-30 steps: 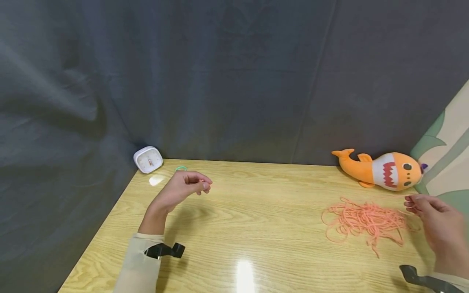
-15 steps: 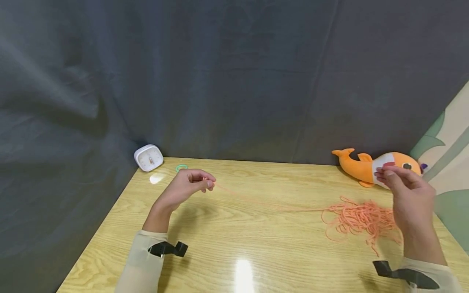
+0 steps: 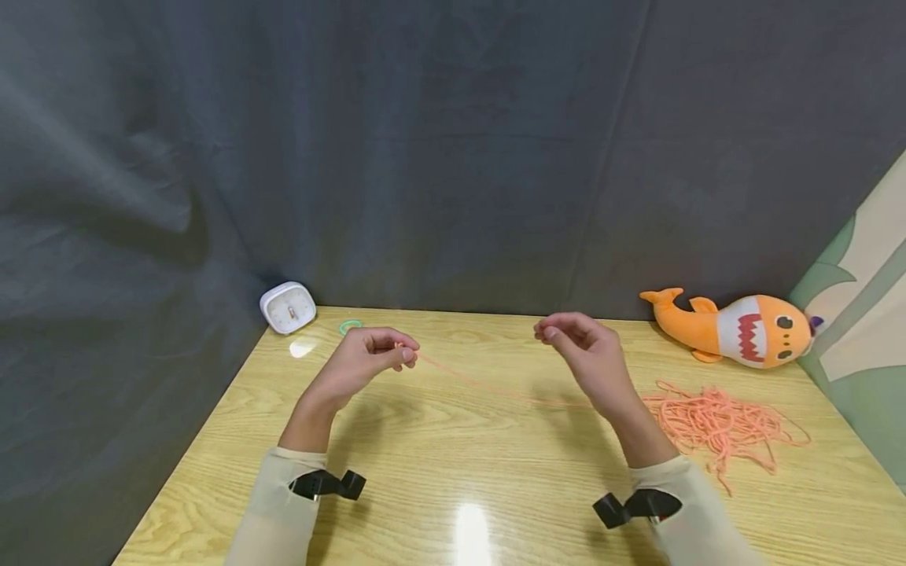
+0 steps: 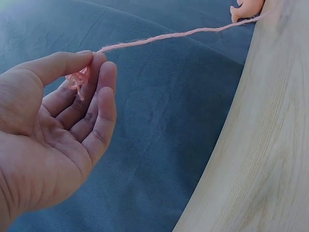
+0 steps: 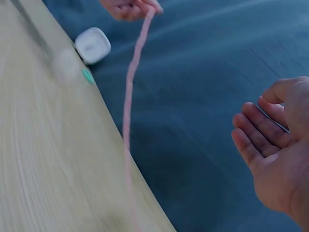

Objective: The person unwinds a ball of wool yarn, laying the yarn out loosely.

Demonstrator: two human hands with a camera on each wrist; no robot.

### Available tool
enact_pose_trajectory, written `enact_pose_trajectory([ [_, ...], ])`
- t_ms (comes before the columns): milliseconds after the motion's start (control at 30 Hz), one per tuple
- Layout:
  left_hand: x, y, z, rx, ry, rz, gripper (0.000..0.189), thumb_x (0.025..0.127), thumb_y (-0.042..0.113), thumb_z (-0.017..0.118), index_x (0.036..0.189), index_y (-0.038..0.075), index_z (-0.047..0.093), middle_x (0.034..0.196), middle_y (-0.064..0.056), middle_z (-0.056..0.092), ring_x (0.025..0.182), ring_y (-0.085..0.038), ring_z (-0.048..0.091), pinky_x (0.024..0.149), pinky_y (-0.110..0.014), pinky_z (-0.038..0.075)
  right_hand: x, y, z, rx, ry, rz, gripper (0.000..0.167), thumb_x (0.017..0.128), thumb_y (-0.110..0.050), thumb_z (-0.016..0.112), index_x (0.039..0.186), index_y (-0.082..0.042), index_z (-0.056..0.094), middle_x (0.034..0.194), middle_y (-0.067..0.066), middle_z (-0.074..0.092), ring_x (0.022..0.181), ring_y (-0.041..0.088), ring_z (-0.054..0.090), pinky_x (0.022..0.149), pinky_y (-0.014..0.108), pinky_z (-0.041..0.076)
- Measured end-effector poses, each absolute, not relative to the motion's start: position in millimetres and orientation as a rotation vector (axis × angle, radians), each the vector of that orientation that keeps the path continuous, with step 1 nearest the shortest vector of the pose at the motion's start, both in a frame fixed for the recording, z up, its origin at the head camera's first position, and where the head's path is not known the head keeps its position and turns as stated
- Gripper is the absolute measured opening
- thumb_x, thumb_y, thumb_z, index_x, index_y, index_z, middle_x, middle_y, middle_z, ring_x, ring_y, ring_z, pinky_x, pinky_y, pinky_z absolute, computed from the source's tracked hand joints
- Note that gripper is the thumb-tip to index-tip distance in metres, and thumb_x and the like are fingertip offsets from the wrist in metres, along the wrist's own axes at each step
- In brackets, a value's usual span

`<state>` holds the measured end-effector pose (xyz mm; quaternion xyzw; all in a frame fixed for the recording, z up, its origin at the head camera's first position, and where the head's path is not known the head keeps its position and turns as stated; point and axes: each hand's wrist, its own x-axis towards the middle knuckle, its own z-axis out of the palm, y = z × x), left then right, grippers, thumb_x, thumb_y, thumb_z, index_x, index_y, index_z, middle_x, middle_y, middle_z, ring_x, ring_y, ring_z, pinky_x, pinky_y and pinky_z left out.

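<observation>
My left hand pinches a coral-pink yarn between thumb and index finger above the table. In the left wrist view a small bunched bit of yarn sits just inside the fingertips, and a single strand leads away from them. That strand slopes down to a loose, tangled pile of yarn on the right of the table. My right hand hovers over the middle, apart from the strand, fingers loosely bent. Nothing shows between its thumb and fingers in the right wrist view.
At the back left corner stands a white clock, with a green ring beside it. An orange plush shark lies at the back right. Dark cloth hangs behind the wooden table.
From the far right, beside the yarn pile, my right hand has swung left to the table's middle. My left hand stays nearly still, still pinching the yarn.
</observation>
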<state>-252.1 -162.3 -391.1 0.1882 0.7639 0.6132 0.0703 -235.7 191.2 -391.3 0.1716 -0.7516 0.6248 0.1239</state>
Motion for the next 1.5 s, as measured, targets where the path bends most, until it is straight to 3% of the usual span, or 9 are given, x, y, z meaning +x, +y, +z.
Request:
enact_pose_trajectory([
  [400,-252,-160,-392,0.588,2.316,1.86,0.024,0.099,0.012,0.07,0.115,-0.006,0.072,0.094,0.001,0.075,0.087,-0.015,0.071,0.08,-0.026,0.058,-241,113,-406,0.615,-2.199,1.99,0.02,0.101,-0.01,0.067,0.116,0.002,0.07,0.113,0.019,0.072,0.099,0.009,0.072,0.091,0.021,0.058],
  [533,-252,-160,-392,0.576,2.319,1.856,0.023,0.099,0.015,0.07,0.114,-0.003,0.073,0.095,0.0,0.075,0.088,-0.017,0.071,0.081,-0.027,0.058,-240,96,-412,0.635,-2.236,2.022,0.019,0.101,-0.01,0.067,0.116,0.0,0.07,0.114,0.022,0.071,0.099,0.012,0.071,0.09,0.021,0.058],
  [733,-251,-159,-392,0.575,2.309,1.858,0.027,0.099,0.015,0.07,0.116,-0.006,0.071,0.094,0.002,0.074,0.091,-0.026,0.07,0.082,-0.027,0.057,-237,80,-419,0.705,-2.294,2.02,0.02,0.1,-0.012,0.067,0.118,-0.003,0.07,0.114,0.02,0.072,0.096,0.013,0.07,0.084,0.023,0.058],
  [967,-251,-160,-393,0.567,2.317,1.856,0.027,0.099,0.015,0.07,0.116,-0.005,0.072,0.093,0.001,0.074,0.086,-0.013,0.069,0.082,-0.026,0.057,-235,72,-427,0.71,-2.328,1.97,0.02,0.1,-0.015,0.068,0.117,-0.004,0.071,0.097,0.011,0.068,0.076,0.009,0.057,0.066,0.021,0.048],
  [1133,-252,-160,-393,0.588,2.316,1.851,0.027,0.099,0.016,0.069,0.116,-0.006,0.072,0.094,0.0,0.074,0.091,-0.025,0.07,0.082,-0.027,0.057,-235,75,-423,0.628,-2.332,1.909,0.012,0.101,-0.017,0.068,0.107,-0.011,0.076,0.084,0.01,0.065,0.065,0.007,0.047,0.059,0.02,0.04],
  [1200,-252,-160,-393,0.597,2.319,1.849,0.026,0.1,0.017,0.069,0.116,-0.004,0.073,0.095,0.0,0.074,0.092,-0.028,0.07,0.082,-0.027,0.057,-236,78,-421,0.608,-2.316,1.9,0.013,0.1,-0.017,0.069,0.106,-0.007,0.077,0.083,0.011,0.065,0.063,0.007,0.045,0.058,0.02,0.039],
  [1500,-254,-164,-394,0.577,2.328,1.841,0.031,0.099,0.016,0.07,0.118,-0.008,0.07,0.093,0.001,0.074,0.086,-0.013,0.069,0.079,-0.026,0.057,-239,101,-417,0.533,-2.248,1.88,0.015,0.099,-0.015,0.07,0.105,-0.003,0.076,0.085,0.003,0.065,0.066,0.007,0.046,0.058,0.021,0.039],
])
